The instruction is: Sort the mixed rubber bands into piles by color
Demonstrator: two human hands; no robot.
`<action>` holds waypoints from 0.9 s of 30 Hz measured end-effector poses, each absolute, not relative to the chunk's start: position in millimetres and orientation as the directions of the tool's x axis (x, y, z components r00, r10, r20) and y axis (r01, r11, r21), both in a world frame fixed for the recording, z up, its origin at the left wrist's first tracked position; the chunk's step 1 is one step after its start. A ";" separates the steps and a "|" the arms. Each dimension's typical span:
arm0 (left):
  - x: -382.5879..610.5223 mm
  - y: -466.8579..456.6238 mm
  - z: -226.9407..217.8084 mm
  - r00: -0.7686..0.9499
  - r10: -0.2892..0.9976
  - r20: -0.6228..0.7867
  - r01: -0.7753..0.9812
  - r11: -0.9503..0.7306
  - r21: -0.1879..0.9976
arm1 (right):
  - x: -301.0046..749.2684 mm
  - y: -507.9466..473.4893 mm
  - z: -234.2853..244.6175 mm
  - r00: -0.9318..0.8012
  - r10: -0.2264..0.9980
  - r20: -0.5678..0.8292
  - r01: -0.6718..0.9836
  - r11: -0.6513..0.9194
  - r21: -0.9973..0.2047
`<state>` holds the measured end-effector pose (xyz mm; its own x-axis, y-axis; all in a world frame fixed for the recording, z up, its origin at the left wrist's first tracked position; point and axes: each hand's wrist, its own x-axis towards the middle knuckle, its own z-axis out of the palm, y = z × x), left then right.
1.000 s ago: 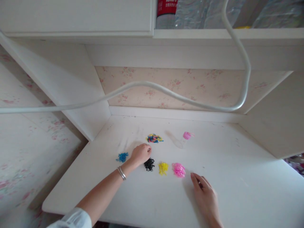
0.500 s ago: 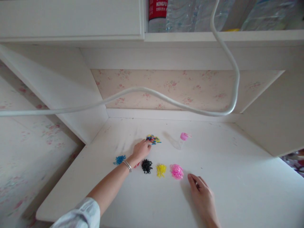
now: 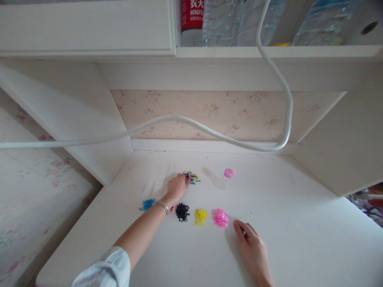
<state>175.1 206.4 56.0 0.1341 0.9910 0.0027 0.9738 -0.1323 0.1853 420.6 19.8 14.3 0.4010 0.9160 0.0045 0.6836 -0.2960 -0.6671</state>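
At the left edge of a mixed-colour pile of small rubber bands (image 3: 193, 177), my left hand (image 3: 177, 187) touches the bands with its fingers bent together; the fingertips are hidden. Below it lie sorted heaps: blue bands (image 3: 147, 204), black bands (image 3: 182, 212), yellow bands (image 3: 200, 217) and pink bands (image 3: 220, 218). Red bands (image 3: 171, 209) peek out, mostly covered by my left wrist. Right of the pink heap, my right hand (image 3: 251, 245) rests with curled fingers, thumb and forefinger pressed together. Whether anything is pinched there cannot be seen.
A clear container with a pink lid (image 3: 229, 173) stands behind the heaps on the white tabletop (image 3: 299, 223). A white cable (image 3: 209, 133) hangs across the view. Overhead, a shelf (image 3: 269, 52) holds water bottles (image 3: 221, 24). White side panels flank the desk.
The view has shifted slightly, so everything sits a little differently in the picture. My left hand stays at the mixed pile, and my right hand keeps its curled pose.
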 end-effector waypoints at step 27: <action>140.8 179.7 71.0 0.178 0.972 0.150 0.899 -0.223 0.376 | 419.1 18.9 13.0 0.394 0.919 0.015 0.679 -0.280 -0.679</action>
<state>140.8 179.7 71.0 0.1781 0.9724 0.1505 0.8994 -0.2229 0.3760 419.1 18.9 13.0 0.3941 0.9189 0.0148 0.6787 -0.2802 -0.6788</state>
